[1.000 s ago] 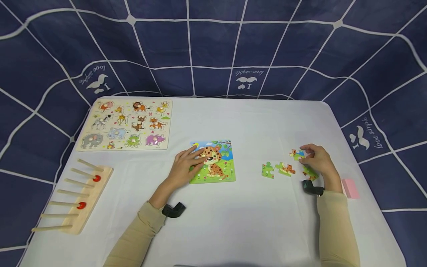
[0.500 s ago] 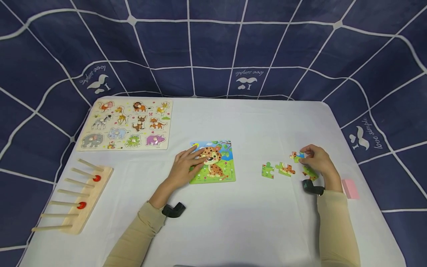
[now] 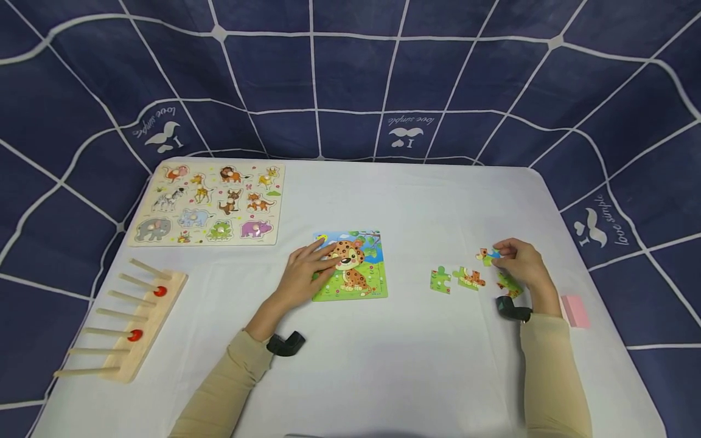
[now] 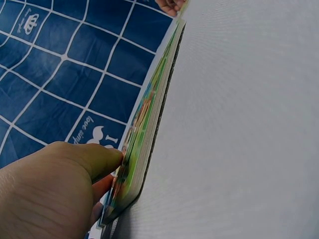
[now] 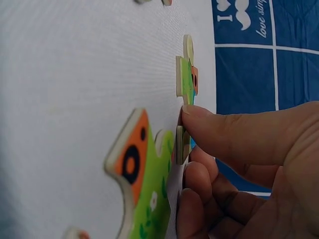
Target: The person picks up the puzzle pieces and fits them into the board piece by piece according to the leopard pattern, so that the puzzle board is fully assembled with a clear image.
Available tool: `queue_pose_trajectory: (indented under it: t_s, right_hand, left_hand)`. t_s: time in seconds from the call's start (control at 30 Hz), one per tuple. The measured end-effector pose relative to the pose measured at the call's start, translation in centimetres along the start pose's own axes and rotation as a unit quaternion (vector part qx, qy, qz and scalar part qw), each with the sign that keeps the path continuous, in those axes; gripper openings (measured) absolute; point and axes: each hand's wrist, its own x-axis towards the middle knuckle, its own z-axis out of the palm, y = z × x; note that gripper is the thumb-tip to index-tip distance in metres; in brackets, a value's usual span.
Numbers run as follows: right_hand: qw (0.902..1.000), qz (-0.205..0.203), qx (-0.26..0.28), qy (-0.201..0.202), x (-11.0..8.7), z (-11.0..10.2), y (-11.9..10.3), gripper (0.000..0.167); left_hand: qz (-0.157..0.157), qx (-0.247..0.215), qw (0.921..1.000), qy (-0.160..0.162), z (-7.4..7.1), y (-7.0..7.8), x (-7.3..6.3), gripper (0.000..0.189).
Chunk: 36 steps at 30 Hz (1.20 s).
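A square leopard puzzle (image 3: 356, 280) lies at the middle of the table, and my left hand (image 3: 303, 274) rests on its left part with fingers stretched across the picture. The left wrist view shows my thumb along the puzzle's edge (image 4: 137, 172). My right hand (image 3: 524, 261) pinches a blue, green and orange jigsaw piece (image 5: 187, 77) between thumb and fingers. Beneath that hand lies a green piece with an orange spotted corner (image 5: 149, 189), partly hidden in the head view. Left of it are a spotted orange-and-green piece (image 3: 470, 277) and a green piece (image 3: 440, 280).
An animal knob puzzle board (image 3: 205, 204) lies at the back left. In front of it stands a wooden peg rack (image 3: 145, 334) with two red beads. A pink block (image 3: 575, 311) sits beside my right wrist. Dark blue checked cloth (image 3: 350, 73) hangs behind the table.
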Motion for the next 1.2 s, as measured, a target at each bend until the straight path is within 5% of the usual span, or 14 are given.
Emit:
queue_pose_trajectory:
  t_s: [0.8, 1.03, 1.2]
  right_hand:
    - [0.9997, 0.001, 0.022, 0.003, -0.1, -0.1, 0.3, 0.034]
    - [0.9924, -0.010, 0.119, 0.029, 0.0, -0.3, 0.2, 0.026]
    - [0.9835, -0.008, 0.179, 0.026, 0.0, 0.3, -1.8, 0.028]
  left_hand:
    - [0.000, -0.006, 1.0000, -0.002, -0.1, 0.1, -0.1, 0.031]
    - [0.001, -0.005, 1.0000, -0.003, 0.0, 0.0, -0.1, 0.031]
    - [-0.001, 0.002, 1.0000, -0.003, 0.0, 0.0, 0.0, 0.031]
